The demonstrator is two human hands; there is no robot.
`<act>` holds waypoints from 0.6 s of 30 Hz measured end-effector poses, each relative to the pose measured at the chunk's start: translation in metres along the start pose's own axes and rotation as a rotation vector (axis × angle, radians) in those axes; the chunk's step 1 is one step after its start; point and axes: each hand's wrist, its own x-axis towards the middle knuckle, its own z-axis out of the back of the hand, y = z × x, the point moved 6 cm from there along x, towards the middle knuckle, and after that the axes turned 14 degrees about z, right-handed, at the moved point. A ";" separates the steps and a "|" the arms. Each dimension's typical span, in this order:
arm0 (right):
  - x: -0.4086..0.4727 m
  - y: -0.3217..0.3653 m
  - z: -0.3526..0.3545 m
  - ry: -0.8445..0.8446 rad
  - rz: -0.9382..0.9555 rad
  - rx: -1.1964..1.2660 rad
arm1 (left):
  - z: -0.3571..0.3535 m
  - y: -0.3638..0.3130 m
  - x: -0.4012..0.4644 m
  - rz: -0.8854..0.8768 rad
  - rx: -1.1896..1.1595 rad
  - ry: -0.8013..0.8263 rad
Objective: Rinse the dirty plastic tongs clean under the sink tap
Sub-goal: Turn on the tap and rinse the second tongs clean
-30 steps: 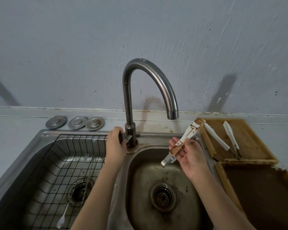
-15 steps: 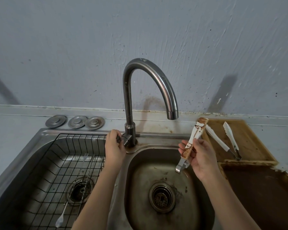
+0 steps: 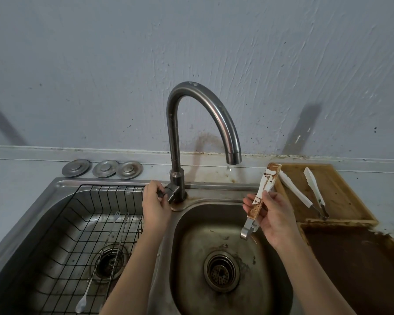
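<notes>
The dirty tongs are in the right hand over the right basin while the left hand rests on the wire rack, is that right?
Not quite. In the head view the left hand grips the tap handle, not the wire rack. The rest holds: the right hand holds the dirty tongs over the right basin.

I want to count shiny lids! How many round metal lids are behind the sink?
3. The left sink plug, middle sink plug and right sink plug lie in a row behind the left basin.

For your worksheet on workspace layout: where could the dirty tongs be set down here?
Free: right basin floor around the drain. Crowded: wooden tray holds clean tongs; left basin's wire rack holds cutlery.
</notes>
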 end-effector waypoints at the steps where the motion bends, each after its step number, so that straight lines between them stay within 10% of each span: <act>1: 0.000 0.000 0.001 -0.006 -0.003 0.002 | 0.000 0.000 0.000 -0.003 0.004 -0.008; 18: -0.001 0.002 -0.002 -0.006 0.001 -0.010 | 0.012 -0.003 -0.011 0.112 -0.071 0.022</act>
